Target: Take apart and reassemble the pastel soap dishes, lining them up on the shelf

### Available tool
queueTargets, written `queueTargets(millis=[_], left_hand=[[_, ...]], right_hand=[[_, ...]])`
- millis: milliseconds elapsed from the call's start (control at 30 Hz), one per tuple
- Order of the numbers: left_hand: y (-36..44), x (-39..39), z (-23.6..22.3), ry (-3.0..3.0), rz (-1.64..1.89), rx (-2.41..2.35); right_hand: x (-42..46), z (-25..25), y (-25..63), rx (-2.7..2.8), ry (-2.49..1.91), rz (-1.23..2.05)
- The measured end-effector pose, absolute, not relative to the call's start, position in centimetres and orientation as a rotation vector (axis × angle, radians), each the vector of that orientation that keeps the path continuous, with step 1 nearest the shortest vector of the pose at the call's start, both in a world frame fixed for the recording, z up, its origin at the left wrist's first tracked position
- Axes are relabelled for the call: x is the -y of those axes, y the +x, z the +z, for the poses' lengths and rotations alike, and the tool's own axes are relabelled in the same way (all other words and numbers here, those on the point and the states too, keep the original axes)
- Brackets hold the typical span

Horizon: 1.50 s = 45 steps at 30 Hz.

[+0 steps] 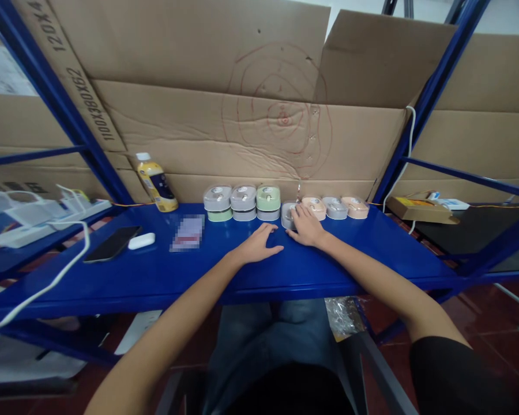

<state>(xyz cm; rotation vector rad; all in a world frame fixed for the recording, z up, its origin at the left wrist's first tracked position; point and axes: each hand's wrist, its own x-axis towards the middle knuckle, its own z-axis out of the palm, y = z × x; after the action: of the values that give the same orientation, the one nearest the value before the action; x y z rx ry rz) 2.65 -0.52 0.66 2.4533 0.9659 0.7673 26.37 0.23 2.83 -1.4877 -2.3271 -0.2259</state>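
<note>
Your right hand [306, 226] curves its fingers over a grey plastic case [288, 215], grip unclear, while your open left hand [257, 245] lies flat on the blue steel shelf [363, 253]; pastel cases [335, 207] stand lined against the cardboard backing [242, 138], seemingly kept within reach.

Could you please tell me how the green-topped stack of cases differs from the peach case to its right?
The green-topped stack is two cases high, while the peach case sits singly. The stack is pale green over grey; the other is peach. Both are rounded cases on the blue shelf.
</note>
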Motion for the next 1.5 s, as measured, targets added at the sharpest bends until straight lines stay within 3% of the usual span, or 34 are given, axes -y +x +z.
queueTargets(millis=[133,333,533,767,1133,1400,1500], left_hand=[[2.5,0.3,0.9,2.398,0.94,-0.984],[1.7,0.0,1.1,2.371,0.854,-0.939],[1.3,0.0,1.5,2.258,0.887,-0.788],[1.1,0.5,2.4,2.429,0.848,-0.876],[1.0,0.0,2.6,2.459,0.964,-0.978],[0.6,-0.9,2.7,2.238,1.399,-1.273],[0.4,-0.6,3.0,2.267,1.4,-1.297]], right_hand=[[4.2,3.8,27.3,2.306,-1.353,-0.149],[5.3,5.7,25.5,2.14,-1.774,0.118],[2.5,6.4,25.2,2.401,-0.916,0.553],[0.2,5.7,30.5,1.874,-0.979,0.898],[-1.5,4.8,31.9,1.502,-1.161,1.106],[-2.2,4.5,32.2,1.472,-1.156,1.097],[-2.3,4.6,32.3,1.452,-1.148,1.092]])
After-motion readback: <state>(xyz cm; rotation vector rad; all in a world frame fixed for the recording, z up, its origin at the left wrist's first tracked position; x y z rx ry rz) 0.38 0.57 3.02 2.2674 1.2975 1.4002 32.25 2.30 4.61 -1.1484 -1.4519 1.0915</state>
